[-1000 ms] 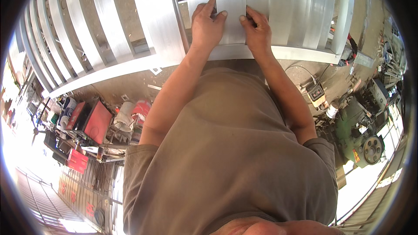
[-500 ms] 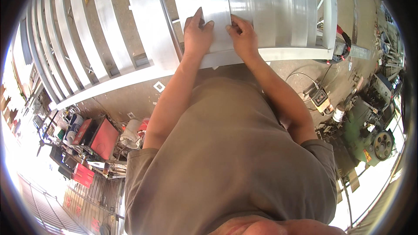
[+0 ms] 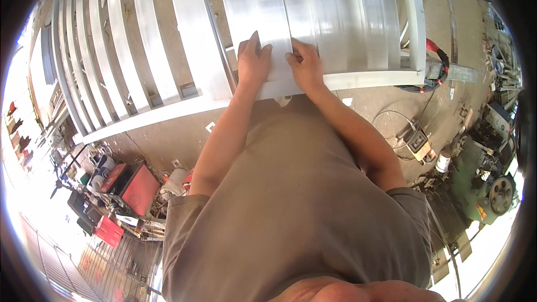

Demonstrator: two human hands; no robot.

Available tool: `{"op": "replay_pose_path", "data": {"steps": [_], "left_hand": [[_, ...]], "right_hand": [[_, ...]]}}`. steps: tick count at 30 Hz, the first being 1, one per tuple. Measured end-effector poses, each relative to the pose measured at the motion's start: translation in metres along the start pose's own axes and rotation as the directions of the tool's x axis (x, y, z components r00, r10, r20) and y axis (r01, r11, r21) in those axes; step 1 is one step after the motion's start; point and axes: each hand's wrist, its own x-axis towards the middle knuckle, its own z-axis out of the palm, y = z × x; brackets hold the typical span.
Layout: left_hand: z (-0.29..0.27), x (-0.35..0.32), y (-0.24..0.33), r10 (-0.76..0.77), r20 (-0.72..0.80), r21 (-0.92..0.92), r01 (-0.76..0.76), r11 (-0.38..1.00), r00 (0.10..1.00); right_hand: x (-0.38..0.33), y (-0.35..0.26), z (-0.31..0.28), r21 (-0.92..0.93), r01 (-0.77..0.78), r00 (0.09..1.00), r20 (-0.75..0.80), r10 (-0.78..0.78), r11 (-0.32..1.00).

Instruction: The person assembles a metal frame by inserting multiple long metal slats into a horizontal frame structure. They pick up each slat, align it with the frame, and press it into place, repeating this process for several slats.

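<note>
Side by side, both my hands rest on a broad silvery metal slat near the close edge of a pale metal frame. My left hand lies on the slat's left part, its forefinger stretched away from me and its thumb held apart. My right hand sits at the seam where this slat meets the closely laid slats to its right. Its fingers are bent, with a gap between thumb and forefinger. Neither hand shows anything lifted; the undersides of the fingers are hidden.
Spaced slats run leftward across the frame's front rail. A black cable with a red part lies by the right corner. On the floor are a socket box, a white can, a red machine and a green machine.
The frame, slats and both hands sit slightly lower and further left in the picture as the view shifts. Both hands keep nearly the same pose on the slat.
</note>
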Motion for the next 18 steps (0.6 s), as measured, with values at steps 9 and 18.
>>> {"op": "replay_pose_path", "data": {"steps": [9,18], "left_hand": [[-0.064,-0.047,-0.004,0.086,-0.405,0.403,0.093,0.911,0.910],[-0.137,-0.015,-0.090,-0.357,0.158,-0.505,0.386,0.772,0.921]], "right_hand": [[-0.017,-0.048,-0.046,0.075,0.198,0.934,0.289,-0.211,0.977],[0.015,-0.136,0.087,0.211,-0.008,0.917,0.391,-0.077,0.978]]}}
